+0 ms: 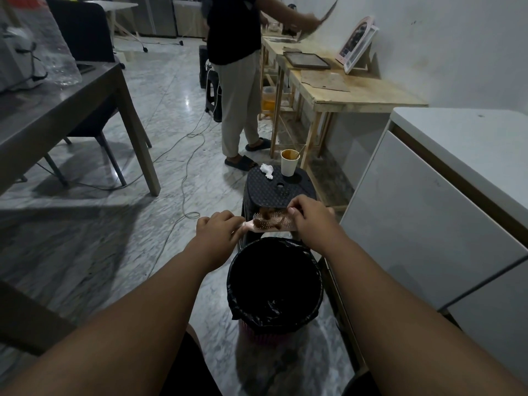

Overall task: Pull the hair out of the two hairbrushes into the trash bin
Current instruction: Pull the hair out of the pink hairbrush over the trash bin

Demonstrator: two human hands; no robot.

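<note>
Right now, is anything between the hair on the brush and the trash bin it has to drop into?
Nothing visible. The pink hairbrush, held by the left hand and right hand, sits above the far rim of the open bin.

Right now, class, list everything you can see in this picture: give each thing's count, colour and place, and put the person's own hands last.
hairbrush: one, pink, clogged with brown hair, held above the bin
trash bin: one, black liner, on the floor below the hands
stool: one, black, behind the bin
paper cup: one, cream, on the stool
tissue: one, white, crumpled, on the stool
wooden table: one, pale, along the right wall
grey table: one, far left
other person: one, standing at the wooden table
left hand: grip on the brush handle
right hand: pinching at the brush head
</note>
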